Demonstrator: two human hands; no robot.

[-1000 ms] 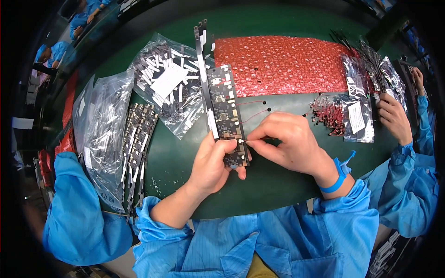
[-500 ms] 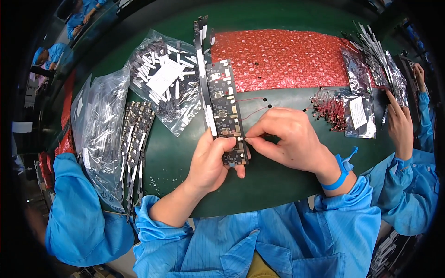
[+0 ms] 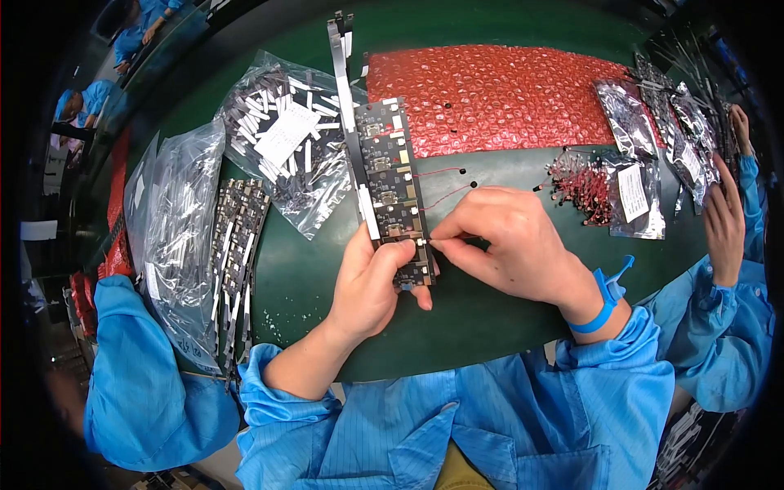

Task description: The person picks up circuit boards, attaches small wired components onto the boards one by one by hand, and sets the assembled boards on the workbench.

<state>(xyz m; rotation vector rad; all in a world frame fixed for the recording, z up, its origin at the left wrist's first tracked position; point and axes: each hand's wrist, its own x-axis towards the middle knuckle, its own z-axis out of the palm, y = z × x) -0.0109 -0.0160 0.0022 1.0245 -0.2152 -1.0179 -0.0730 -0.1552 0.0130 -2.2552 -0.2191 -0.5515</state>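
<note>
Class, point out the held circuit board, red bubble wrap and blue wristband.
Held circuit board [image 3: 395, 196], head view: component side.
Red bubble wrap [image 3: 502, 100], head view: sheet's middle.
Blue wristband [image 3: 607, 307], head view: outer band.

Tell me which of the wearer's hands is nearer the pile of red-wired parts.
Right. The right hand is to the lower left of the pile of red-wired parts in the picture; the left hand is farther left, gripping the circuit board.

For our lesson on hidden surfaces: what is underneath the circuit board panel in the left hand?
Fingers of the left hand show past the circuit board panel's lower right corner. The rest of their length, the panel's underside and the tabletop directly below are covered.
</note>
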